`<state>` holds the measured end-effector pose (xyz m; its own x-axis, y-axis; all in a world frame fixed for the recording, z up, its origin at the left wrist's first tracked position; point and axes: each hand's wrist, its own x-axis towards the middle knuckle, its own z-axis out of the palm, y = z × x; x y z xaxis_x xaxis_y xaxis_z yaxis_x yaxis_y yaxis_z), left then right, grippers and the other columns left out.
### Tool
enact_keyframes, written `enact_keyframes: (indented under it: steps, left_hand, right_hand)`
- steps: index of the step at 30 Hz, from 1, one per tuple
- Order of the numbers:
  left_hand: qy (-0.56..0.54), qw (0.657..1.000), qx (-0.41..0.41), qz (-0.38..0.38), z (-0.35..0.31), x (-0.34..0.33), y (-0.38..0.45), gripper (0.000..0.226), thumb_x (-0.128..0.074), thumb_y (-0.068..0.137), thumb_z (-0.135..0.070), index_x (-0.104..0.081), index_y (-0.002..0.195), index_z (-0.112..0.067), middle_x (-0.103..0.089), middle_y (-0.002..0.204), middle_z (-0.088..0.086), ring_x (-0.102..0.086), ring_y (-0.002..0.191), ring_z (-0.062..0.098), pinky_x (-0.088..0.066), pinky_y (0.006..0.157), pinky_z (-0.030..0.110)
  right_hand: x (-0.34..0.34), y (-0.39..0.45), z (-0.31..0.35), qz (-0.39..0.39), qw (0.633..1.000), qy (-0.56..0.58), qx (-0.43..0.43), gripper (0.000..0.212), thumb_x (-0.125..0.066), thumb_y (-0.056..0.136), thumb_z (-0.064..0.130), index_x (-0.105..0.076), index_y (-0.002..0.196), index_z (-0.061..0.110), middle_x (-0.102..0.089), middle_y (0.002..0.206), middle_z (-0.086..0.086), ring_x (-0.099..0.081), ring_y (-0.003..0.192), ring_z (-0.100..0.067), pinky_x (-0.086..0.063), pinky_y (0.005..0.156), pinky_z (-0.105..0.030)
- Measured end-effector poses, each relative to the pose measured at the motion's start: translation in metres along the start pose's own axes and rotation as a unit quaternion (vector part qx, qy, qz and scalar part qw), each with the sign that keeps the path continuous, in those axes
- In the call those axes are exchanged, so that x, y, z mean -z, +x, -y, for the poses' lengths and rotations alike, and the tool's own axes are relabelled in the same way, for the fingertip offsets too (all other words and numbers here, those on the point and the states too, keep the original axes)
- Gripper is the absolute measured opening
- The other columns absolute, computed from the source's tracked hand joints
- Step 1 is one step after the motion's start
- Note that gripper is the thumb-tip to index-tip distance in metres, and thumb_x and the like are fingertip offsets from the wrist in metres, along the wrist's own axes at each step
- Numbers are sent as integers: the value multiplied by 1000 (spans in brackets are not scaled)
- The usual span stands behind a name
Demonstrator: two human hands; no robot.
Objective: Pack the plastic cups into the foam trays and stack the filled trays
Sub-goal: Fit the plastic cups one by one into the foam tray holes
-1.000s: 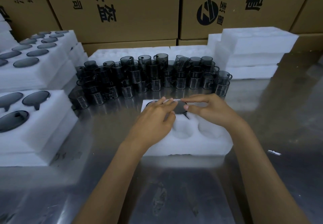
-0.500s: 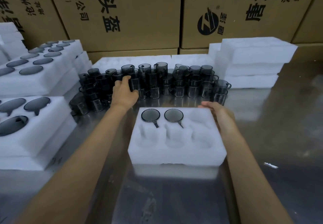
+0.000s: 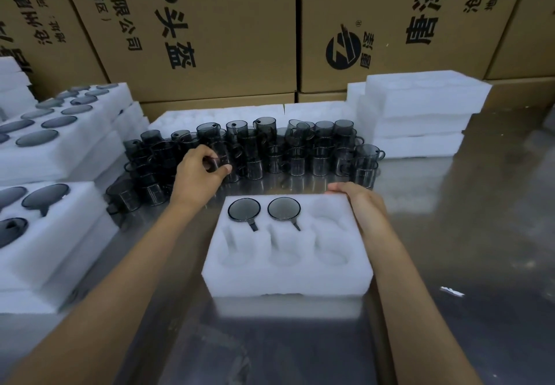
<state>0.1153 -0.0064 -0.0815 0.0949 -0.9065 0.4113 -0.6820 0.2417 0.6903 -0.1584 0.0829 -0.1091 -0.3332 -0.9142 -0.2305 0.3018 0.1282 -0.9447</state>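
My left hand [image 3: 199,171] pinches a light, slick cup [image 3: 220,161] mid-frame by its wall; right hand [image 3: 362,204], fingers relaxed, steadies the soft foam tray [image 3: 285,279].

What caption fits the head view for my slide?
Left hand grips a smoky cup; right hand steadies the foam tray.

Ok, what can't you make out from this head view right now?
- Cup in the left hand: the fingers cover most of it.
- Cup pile: overlapping dark cups, no exact count.
- Right hand on the tray: fingertips hidden behind the far corner.
- Filled trays at left: cut off by the frame edge.
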Motion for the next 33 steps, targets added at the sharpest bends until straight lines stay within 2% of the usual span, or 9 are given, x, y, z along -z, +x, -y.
enact_keyframes:
  steps: [3,7,11,13,17,22,29,31,33]
  left_hand:
    - [-67,996,-43,33,-17,7,-12,17,-74,88,-20,-58,93,-18,-63,94,-4,-60,85,11,-48,75,27]
    - [-148,964,-123,182,-58,9,-34,14,-71,89,-7,-60,93,-15,-66,95,0,-64,87,11,-51,81,25]
    - [-162,922,-155,317,-90,-9,-59,21,-68,89,0,-59,94,-18,-64,118,0,-67,102,11,-52,92,24]
    - [-158,910,-163,346,-97,-21,-68,19,-66,90,2,-58,97,-13,-64,117,3,-66,106,11,-53,94,27]
    - [-150,914,-140,349,-100,-36,-75,20,-60,90,9,-56,97,-9,-61,116,12,-62,113,23,-51,95,39]
    - [-200,912,-107,343,-101,-36,-78,27,-65,91,0,-60,112,-15,-63,118,4,-65,107,13,-54,94,26]
    - [-161,923,-127,326,-105,-37,-78,37,-55,97,1,-61,119,-27,-65,123,-3,-64,110,25,-53,90,53]
    - [-140,927,-143,317,-103,-38,-80,35,-55,97,-1,-65,119,-27,-64,126,-5,-63,112,19,-53,93,49]
    - [-114,932,-160,304,-101,-40,-82,34,-58,97,-6,-70,118,-30,-60,135,-12,-59,119,8,-49,100,40]
  right_hand:
    - [2,-2,2,10,1000,5,27,12,-69,85,21,-79,89,16,-78,89,-2,-72,75,-19,-60,69,-35]
    - [8,-6,7,23,997,-17,73,16,-64,91,24,-77,97,16,-78,95,-1,-71,87,-17,-54,74,-31]
    - [20,-13,7,141,988,-13,65,31,-70,84,40,-77,108,22,-75,113,-1,-70,107,-18,-53,93,-37]
    - [26,-17,5,183,981,-14,65,31,-66,91,40,-74,115,22,-72,119,-1,-67,113,-16,-52,94,-36]
    - [36,-21,3,179,981,-20,77,22,-61,97,26,-72,115,20,-73,118,0,-68,109,-13,-49,86,-30]
    - [33,-23,3,170,982,-47,71,16,-69,90,27,-73,105,24,-75,112,0,-71,102,-10,-48,83,-29]
    - [40,-22,2,184,978,-80,61,25,-79,75,20,-76,99,25,-75,107,-5,-73,97,-20,-53,80,-27]
    - [39,-21,2,180,979,-75,58,22,-77,78,18,-76,99,22,-76,105,-5,-73,96,-20,-53,78,-26]
    - [37,-22,4,176,980,-70,60,24,-77,76,33,-78,98,22,-77,103,-3,-73,96,-15,-55,74,-22]
